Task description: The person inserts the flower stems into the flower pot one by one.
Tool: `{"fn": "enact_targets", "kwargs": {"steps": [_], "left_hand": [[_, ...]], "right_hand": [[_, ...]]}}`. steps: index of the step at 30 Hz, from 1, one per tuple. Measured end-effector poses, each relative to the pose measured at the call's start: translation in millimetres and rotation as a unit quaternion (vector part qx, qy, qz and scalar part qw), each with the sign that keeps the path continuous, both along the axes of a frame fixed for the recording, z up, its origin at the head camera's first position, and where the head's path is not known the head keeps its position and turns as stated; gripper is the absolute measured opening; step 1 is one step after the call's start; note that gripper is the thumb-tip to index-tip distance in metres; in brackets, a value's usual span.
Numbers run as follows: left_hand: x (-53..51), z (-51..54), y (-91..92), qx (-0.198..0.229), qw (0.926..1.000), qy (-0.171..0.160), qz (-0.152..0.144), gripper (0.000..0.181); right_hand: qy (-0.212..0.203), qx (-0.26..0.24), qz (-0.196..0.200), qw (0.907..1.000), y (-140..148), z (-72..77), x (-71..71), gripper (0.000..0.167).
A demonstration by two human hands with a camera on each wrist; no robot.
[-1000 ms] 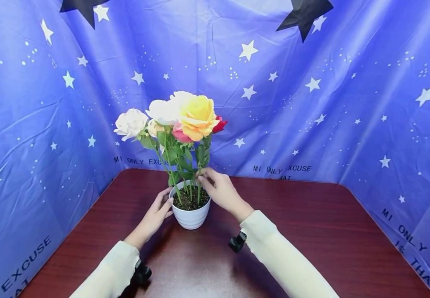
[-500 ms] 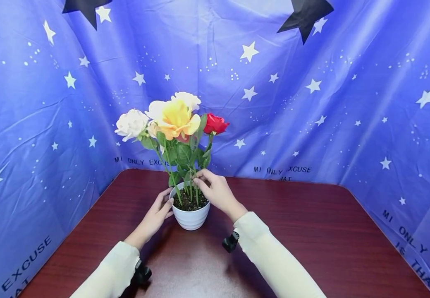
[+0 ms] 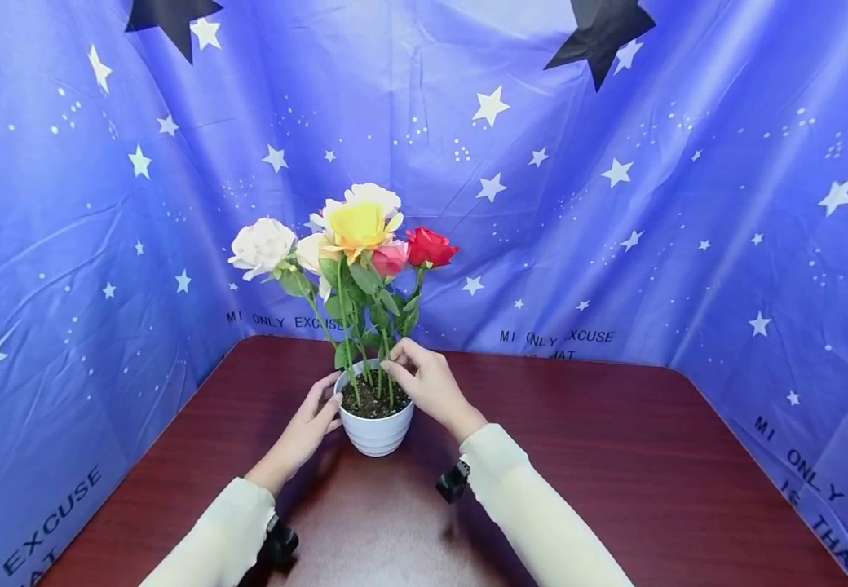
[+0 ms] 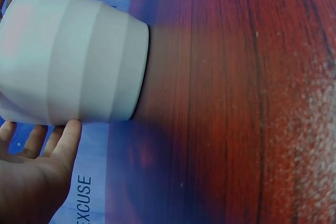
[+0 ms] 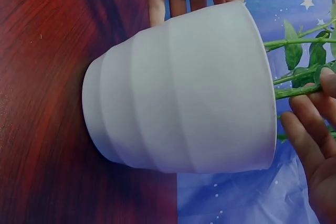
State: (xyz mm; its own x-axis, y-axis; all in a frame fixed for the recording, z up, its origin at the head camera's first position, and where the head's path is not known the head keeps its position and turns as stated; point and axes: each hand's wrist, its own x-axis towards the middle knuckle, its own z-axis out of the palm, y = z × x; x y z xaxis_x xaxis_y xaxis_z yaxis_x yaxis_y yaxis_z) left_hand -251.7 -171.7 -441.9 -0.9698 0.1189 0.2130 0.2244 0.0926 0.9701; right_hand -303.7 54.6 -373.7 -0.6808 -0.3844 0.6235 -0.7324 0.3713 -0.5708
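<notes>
A white ribbed flowerpot (image 3: 377, 432) filled with dark soil (image 3: 371, 401) stands upright on the table, with several roses on green stems rising from it. The blooms include a yellow rose (image 3: 359, 224), a red rose (image 3: 431, 247), a pink rose (image 3: 390, 258) and a white rose (image 3: 262, 246). My left hand (image 3: 306, 424) rests its extended fingers (image 4: 67, 142) against the pot's left side, the thumb near the rim. Above the right rim, my right hand (image 3: 430, 379) pinches a green stem (image 5: 294, 92) between thumb and fingers. Which bloom tops that stem I cannot tell.
The dark red wooden table (image 3: 600, 456) extends on both sides of the pot. A blue curtain (image 3: 527, 204) with white stars and lettering surrounds it at the back and sides. Black star shapes (image 3: 600, 41) appear at the top.
The yellow rose shifted left, then slightly back right, and its bloom turned. The red and pink roses became more visible. My right hand moved slightly left and down; my left hand stayed on the pot.
</notes>
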Motion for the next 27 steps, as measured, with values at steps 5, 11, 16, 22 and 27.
{"fn": "enact_targets", "kwargs": {"steps": [5,11,16,22,27], "left_hand": [[0.7,-1.4,0.0,-0.004,1.0000,0.002,0.003,0.050],[1.0,0.0,0.4,-0.003,1.0000,0.000,0.003,0.050],[2.1,-0.6,-0.3,0.000,1.0000,-0.002,0.005,0.050],[1.1,-0.6,1.0,0.003,1.0000,-0.007,-0.001,0.050],[0.8,-0.3,2.1,0.005,1.0000,-0.006,-0.001,0.049]], "right_hand": [[0.023,0.006,0.013,0.9996,2.7,-3.1,0.3,0.009],[0.050,0.008,0.020,0.9985,9.1,-5.6,-1.4,0.006],[0.046,0.009,0.033,0.9984,9.4,-6.1,-0.6,0.004],[0.057,0.019,0.033,0.9976,6.1,-6.4,1.4,0.004],[0.067,0.020,0.031,0.9971,2.6,-6.0,1.9,0.006]]}}
